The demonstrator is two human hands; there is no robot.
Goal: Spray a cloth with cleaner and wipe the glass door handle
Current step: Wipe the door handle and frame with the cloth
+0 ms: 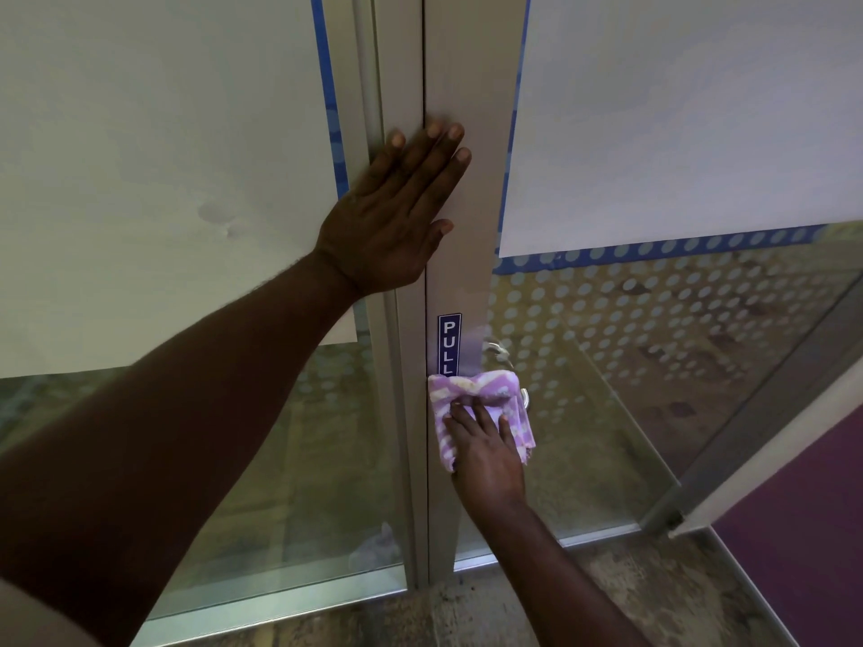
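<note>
My right hand [485, 452] presses a purple and white patterned cloth [471, 389] against the metal door frame, over the lower part of the chrome door handle [499, 350]. Only the handle's upper curve shows above the cloth. A blue PULL sticker [449, 340] sits just left of the handle. My left hand [397, 217] lies flat with fingers spread on the door frame [460, 86] higher up, holding nothing. No spray bottle is in view.
Glass panels [654, 366] with dotted frosting and white sheets [677, 109] taped in blue flank the frame. A second glass door [770, 413] stands ajar at the right. Speckled floor [607, 609] lies below, purple flooring at far right.
</note>
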